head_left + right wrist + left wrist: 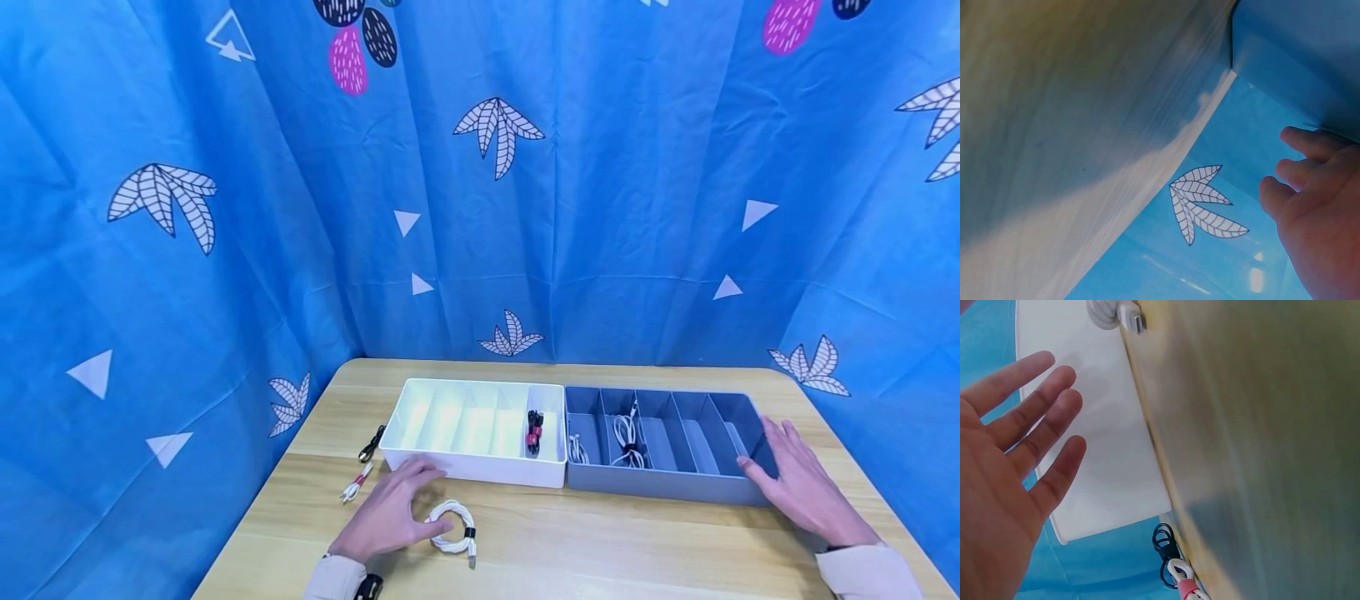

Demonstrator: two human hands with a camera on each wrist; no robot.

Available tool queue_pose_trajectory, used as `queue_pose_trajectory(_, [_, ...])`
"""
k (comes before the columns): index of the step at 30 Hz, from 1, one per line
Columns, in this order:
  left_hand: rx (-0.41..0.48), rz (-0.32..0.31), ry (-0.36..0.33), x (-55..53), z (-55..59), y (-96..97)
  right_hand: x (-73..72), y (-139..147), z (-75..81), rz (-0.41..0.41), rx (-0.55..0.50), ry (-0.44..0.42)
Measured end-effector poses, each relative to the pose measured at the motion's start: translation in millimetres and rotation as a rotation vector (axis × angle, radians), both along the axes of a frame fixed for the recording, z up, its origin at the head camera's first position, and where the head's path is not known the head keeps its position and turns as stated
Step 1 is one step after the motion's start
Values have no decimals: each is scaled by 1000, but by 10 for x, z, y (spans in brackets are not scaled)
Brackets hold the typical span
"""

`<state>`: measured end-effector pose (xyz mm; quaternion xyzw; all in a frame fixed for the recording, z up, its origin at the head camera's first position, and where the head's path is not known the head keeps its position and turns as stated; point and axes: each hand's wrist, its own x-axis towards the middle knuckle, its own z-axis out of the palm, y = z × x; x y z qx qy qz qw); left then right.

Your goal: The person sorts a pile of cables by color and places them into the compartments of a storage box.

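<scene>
Toward the desk's [585, 550] front left, the coil [455, 548] is lying before the white box [472, 468], and the left hand [397, 512] is hovering with its fingers spread, pinching nothing; its thumb is overlapping the coil, though whether it is touching I cannot tell. If thumb and fingers are catching only 1 strand, the coil could be slipping loose, since just 1 tie [469, 532] is showing, and the plug [472, 557] could be snagging on the white box. A low, wide sweep could be pushing the black cable [372, 443] or the red-tied cable [356, 483] over the desk's left edge. Near the right edge, the right hand [802, 483] is standing with thumb and fingers apart at the grey box's [667, 483] end; a careless push could be skewing it, or jarring the white box beside it.
</scene>
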<state>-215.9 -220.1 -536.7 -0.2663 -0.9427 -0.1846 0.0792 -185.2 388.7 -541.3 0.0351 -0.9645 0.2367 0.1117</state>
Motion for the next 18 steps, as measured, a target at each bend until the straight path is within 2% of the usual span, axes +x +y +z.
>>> queue_pose_trajectory(5, [-18,-4,-11,6,-18,1,-4,-2,-6,-5,4,-1])
queue_pose_trajectory(12, [-36,1,-89,7,-22,9,-5,-4,-3,-11,8,-10])
queue_pose_trajectory(18, [-76,5,-109,8,-38,13,1,-15,12,-9,3,3])
